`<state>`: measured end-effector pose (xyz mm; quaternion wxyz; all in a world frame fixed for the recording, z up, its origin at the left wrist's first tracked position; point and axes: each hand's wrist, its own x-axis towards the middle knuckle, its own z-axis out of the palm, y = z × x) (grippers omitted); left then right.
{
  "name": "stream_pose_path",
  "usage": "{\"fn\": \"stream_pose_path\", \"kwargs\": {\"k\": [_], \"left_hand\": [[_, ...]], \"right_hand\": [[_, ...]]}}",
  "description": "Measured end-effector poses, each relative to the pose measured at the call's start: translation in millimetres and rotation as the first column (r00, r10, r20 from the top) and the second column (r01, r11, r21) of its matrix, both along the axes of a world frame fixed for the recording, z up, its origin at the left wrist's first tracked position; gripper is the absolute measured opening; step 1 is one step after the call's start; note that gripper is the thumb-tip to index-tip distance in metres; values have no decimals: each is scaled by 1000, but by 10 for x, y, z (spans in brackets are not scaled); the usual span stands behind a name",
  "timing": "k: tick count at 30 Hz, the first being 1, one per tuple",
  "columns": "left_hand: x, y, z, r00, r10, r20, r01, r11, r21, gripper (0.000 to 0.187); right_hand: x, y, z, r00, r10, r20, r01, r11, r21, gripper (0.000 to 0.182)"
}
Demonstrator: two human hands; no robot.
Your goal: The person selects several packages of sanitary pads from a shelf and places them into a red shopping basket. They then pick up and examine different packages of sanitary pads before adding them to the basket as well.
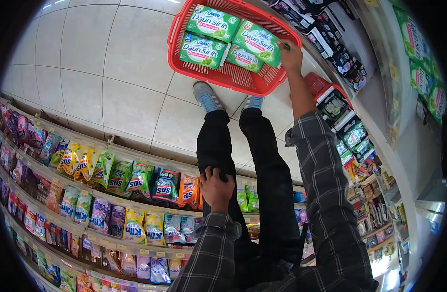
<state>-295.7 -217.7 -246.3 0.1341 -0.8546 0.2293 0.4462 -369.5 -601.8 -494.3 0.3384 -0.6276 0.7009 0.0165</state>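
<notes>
My right hand (pixel 290 56) grips the right edge of a green-and-white Charm Daun Sirih sanitary pad pack (pixel 256 43). That pack lies tilted in a red plastic basket (pixel 223 77), partly over another pack (pixel 244 58) of the same kind. To the left in the basket are an upper pack (pixel 212 23) and a lower pack (pixel 201 50) with the same print. My left hand (pixel 217 190) rests on my left knee with its fingers spread, holding nothing. The basket stands on the floor just beyond my shoes.
Shelves with SOS pouches (pixel 117 176) and Klin pouches (pixel 135 225) curve along the left and below. At the right, black packs (pixel 347 63) fill a shelf, and a second red basket (pixel 316 83) is beside it. Pale tiles (pixel 131 53) cover the floor.
</notes>
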Motion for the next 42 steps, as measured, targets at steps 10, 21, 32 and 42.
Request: {"fn": "stream_pose_path", "kwargs": {"k": [10,21,32,42], "left_hand": [[-36,-20,-9,1000,18,-15,-18,999,28,32],[-52,14,-12,999,22,-32,-20,999,34,33],[-104,105,12,998,64,-22,-63,998,30,34],[-182,249,21,998,65,-7,-65,998,4,35]], "right_hand": [[227,672,40,997,-82,-1,78,954,-289,67],[-156,744,-319,957,289,18,-281,942,-185,70],[-150,625,-137,927,372,-51,-366,925,101,79],[-166,611,77,868,496,-12,-493,864,106,71]]}}
